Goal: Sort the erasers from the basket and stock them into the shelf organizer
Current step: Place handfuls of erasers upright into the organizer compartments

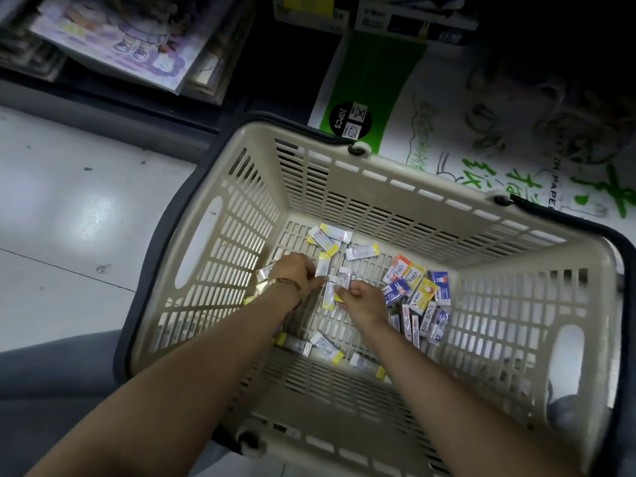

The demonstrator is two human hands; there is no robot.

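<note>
Sorting yellow erasers [327,235] in the basket [430,189]: left hand [292,274] grips several; right hand [365,297] pinches 1. Next, likely carrying them to the organizer, unseen here.

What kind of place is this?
Probably a stationery shop aisle: a beige shopping basket holding packaged erasers, a green-and-white paper pack marked 20PCS beside it, and illustrated goods stacked on a low shelf.

One basket [378,173], a left hand [295,271], a right hand [364,299], some two dozen erasers [363,251]
</note>
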